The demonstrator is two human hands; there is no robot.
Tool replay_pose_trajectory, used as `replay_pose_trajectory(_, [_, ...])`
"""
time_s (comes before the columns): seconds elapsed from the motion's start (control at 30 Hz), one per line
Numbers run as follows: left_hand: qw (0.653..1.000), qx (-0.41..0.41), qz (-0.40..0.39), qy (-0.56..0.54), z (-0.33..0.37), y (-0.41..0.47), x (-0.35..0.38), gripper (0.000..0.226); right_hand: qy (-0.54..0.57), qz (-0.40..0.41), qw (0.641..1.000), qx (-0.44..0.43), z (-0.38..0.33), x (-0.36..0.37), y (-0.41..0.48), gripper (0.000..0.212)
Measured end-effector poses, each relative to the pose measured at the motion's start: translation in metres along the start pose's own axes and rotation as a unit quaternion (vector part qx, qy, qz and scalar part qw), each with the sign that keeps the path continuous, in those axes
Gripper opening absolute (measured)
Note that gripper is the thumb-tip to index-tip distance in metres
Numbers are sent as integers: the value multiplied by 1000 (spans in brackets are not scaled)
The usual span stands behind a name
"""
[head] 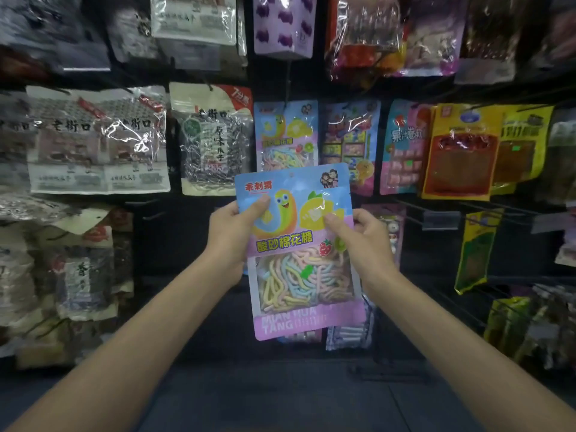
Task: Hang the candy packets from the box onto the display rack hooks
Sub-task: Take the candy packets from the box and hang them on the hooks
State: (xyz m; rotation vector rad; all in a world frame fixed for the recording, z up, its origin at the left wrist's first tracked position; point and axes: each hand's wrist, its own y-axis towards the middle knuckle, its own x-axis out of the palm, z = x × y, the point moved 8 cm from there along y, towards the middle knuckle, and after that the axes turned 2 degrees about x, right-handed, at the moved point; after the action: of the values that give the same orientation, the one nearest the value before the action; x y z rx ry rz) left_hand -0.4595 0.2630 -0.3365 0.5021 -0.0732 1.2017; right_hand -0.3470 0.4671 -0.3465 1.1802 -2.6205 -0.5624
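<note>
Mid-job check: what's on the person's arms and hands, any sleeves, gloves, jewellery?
Nothing worn shows. The left forearm and right forearm are bare to the frame edge, no sleeves. The left hand and right hand are ungloved, with no rings, watch or wristband visible.

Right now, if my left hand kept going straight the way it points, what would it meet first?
Your left hand grips the candy packet; carried straight on, it would probably first meet the matching packet hanging on the rack. Depth is unclear from one view.
</note>
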Motion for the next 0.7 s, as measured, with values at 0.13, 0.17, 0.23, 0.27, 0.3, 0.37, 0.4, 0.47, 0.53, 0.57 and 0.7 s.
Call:
replay_pose_trajectory(0.13, [1000, -10, -15, -5, 18, 22, 9, 26, 11, 14, 1000, 3, -13, 8, 22, 31])
replay_pose_trajectory(0.17, [1000, -10, -25, 2, 21, 27, 10, 28, 17, 21, 1000, 3, -16, 8, 29, 29])
replay_pose_trajectory(0.23, [998, -2, -49, 29, 22, 32, 11, 31, 35, 32, 999, -1, -23, 8, 41, 30])
replay_pose_trajectory(0.27, [997, 2, -61, 43, 20, 34, 12, 32, 44, 40, 998, 2, -25, 8, 48, 32])
replay_pose_trajectory(0.3, [996, 6, -72, 54, 18, 37, 11, 31, 48, 45, 998, 6, -26, 9, 55, 33])
replay_pose_trajectory(0.37, [993, 16, -91, 70, 13, 43, 11, 29, 50, 42, 998, 8, -27, 13, 69, 30])
replay_pose_trajectory(0.4, [992, 20, -98, 80, 10, 46, 12, 29, 48, 40, 998, 6, -27, 15, 76, 29])
replay_pose_trajectory(0.47, [990, 26, -97, 100, 6, 53, 13, 30, 43, 44, 998, -2, -27, 19, 89, 29])
replay_pose_trajectory(0.53, [991, 30, -87, 97, 4, 61, 15, 30, 6, 53, 998, -36, -34, 23, 98, 29])
replay_pose_trajectory(0.57, [993, 34, -76, 86, 4, 66, 16, 29, -32, 60, 996, -62, -41, 25, 102, 31])
replay_pose_trajectory(0.7, [997, 48, -40, 43, 12, 90, 19, 22, -109, 71, 982, -135, -63, 37, 118, 67])
